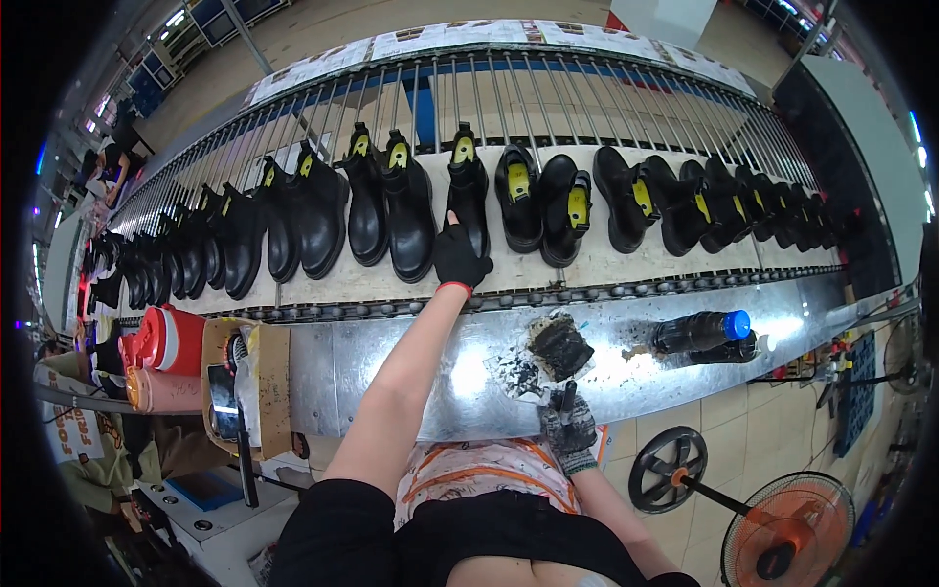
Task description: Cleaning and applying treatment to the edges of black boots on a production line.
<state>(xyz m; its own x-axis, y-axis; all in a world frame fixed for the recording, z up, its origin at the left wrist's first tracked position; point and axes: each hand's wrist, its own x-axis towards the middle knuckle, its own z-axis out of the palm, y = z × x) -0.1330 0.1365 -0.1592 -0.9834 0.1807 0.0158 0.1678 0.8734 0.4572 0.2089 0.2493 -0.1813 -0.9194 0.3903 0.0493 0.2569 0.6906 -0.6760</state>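
My left hand (460, 262), in a black glove with one bare fingertip showing, is closed over the toe of a black ankle boot (468, 186) with a yellow insole. That boot stands upright in a long row of black footwear on the conveyor. Near the table's front edge, my right hand (569, 433) wears a stained grey glove. Its fingers are curled around a short dark stick-like piece (568, 395), whose kind I cannot make out. Just beyond it lies a blackened square pad (560, 346) with black smears and crumbs around it.
Tall boots (323, 210) fill the conveyor's left; low shoes (626, 201) stand and lean rightward. A chain (352, 311) edges the metal table (342, 362). On it are a dark bottle with blue cap (704, 331), a cardboard box (274, 386) and red jug (176, 338). An orange fan (787, 533) stands lower right.
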